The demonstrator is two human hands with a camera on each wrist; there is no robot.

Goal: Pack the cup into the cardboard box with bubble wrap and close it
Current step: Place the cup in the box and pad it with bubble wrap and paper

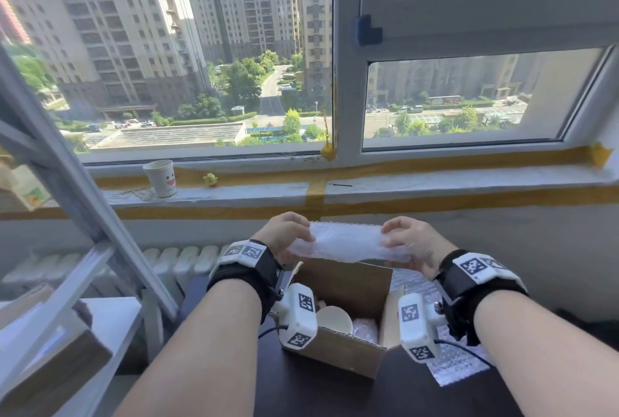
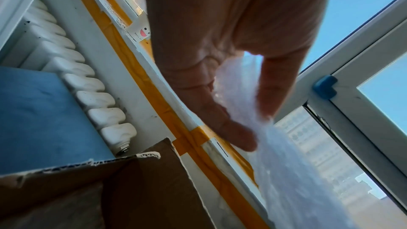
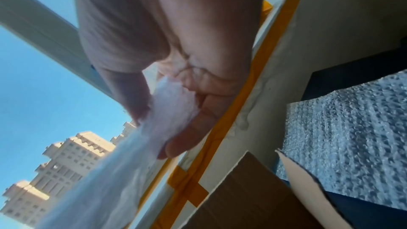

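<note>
A strip of bubble wrap (image 1: pixel 348 242) is stretched in the air above the open cardboard box (image 1: pixel 338 346). My left hand (image 1: pixel 284 235) pinches its left end between thumb and fingers (image 2: pixel 229 124). My right hand (image 1: pixel 408 239) pinches the right end of the bubble wrap (image 3: pixel 171 111). Inside the box a white cup (image 1: pixel 335 319) stands beside crumpled bubble wrap (image 1: pixel 365 329). The box flaps (image 2: pixel 141 171) stand up, seen also in the right wrist view as a brown flap (image 3: pixel 253 198).
The box sits on a dark table (image 1: pixel 301 393). A sheet of bubble wrap (image 1: pixel 459 366) lies to its right. A smiley paper cup (image 1: pixel 161 179) and a small yellow toy (image 1: pixel 210 179) stand on the taped windowsill. A radiator (image 1: pixel 174 262) and metal frame (image 1: pixel 80 202) are on the left.
</note>
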